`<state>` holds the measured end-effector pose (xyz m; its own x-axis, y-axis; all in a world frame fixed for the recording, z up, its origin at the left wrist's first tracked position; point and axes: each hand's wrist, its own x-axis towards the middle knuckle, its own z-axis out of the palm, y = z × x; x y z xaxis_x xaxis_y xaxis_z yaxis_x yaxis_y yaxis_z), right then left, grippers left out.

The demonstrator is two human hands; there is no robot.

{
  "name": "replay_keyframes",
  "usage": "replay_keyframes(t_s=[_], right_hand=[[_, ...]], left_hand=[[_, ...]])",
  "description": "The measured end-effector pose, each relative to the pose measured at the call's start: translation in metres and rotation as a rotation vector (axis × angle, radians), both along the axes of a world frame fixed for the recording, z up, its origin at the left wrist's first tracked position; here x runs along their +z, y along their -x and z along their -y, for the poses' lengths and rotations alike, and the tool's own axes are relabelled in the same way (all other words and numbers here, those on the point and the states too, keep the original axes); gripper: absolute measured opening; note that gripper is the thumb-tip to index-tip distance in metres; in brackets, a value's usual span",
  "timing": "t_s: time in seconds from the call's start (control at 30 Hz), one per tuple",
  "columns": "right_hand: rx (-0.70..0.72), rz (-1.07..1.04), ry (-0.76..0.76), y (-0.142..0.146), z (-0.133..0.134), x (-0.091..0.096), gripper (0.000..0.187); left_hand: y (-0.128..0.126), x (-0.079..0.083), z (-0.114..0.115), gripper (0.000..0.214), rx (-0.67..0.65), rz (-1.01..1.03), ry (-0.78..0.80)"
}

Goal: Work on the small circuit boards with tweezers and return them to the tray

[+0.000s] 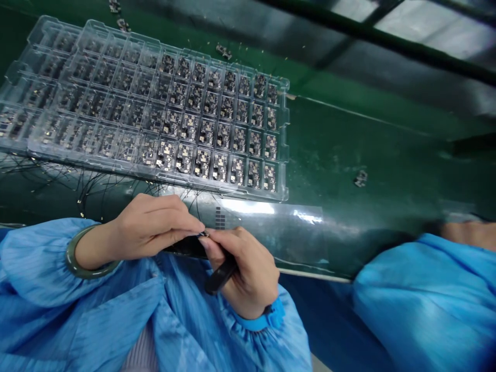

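My left hand [151, 227] is closed in a pinch, its fingertips meeting those of my right hand [248, 263] above the bench edge. A tiny dark part with a bright spot, perhaps a small circuit board [204, 234], shows between the fingertips; most of it is covered. Across the palm of my right hand lies a tool with a black handle [220, 275], gripped by curled fingers; its working end is hidden. Just beyond the hands is a clear plastic tray [287, 155] with rows of small circuit boards [201, 163] in its compartments.
Another clear tray [19, 67] overlaps on the left. Thin black wires [81, 188] stick out along the near tray edge. A clear sheet [294, 232] with dark rectangular stickers [219, 218] lies on the green bench [329, 139]. One loose board [360, 178] sits right, near a co-worker's blue sleeve [422, 289].
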<state>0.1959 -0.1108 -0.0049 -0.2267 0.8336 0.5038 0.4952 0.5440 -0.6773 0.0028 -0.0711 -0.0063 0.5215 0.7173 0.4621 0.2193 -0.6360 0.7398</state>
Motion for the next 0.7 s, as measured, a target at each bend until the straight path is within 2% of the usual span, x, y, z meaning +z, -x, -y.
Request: replay_keyframes(t_s=[0.2, 0.3, 0.37, 0.4, 0.43, 0.5, 0.53, 0.63, 0.7], right_hand=[[-0.017, 0.157, -0.057, 0.002, 0.003, -0.005, 0.009], [0.079, 0.091, -0.020, -0.001, 0.006, -0.006, 0.009], [0.080, 0.060, 0.015, -0.019, -0.002, -0.009, 0.014], [0.007, 0.069, 0.024, -0.035, -0.009, -0.011, 0.018], [-0.173, 0.119, 0.038, -0.057, -0.020, -0.014, 0.017], [-0.712, 0.201, -0.026, -0.112, -0.048, -0.020, 0.025], [-0.824, 0.210, -0.025, -0.142, -0.064, -0.024, 0.031], [-0.975, 0.225, 0.053, -0.221, -0.109, -0.036, 0.050], [-1.030, 0.220, 0.128, -0.253, -0.129, -0.045, 0.055]], left_hand=[[0.002, -0.004, 0.002, 0.011, -0.059, -0.254, 0.103], [0.004, -0.003, 0.003, 0.011, -0.121, -0.282, 0.165], [0.004, -0.004, 0.004, 0.012, -0.156, -0.270, 0.203], [0.005, -0.005, 0.004, 0.013, -0.164, -0.260, 0.215], [0.005, -0.005, 0.004, 0.014, -0.168, -0.246, 0.220], [0.005, -0.008, 0.004, 0.014, -0.181, -0.204, 0.212], [0.004, -0.009, 0.004, 0.014, -0.188, -0.177, 0.207], [0.002, -0.013, 0.006, 0.014, -0.132, -0.110, 0.220], [0.000, -0.015, 0.008, 0.020, -0.085, -0.095, 0.229]])
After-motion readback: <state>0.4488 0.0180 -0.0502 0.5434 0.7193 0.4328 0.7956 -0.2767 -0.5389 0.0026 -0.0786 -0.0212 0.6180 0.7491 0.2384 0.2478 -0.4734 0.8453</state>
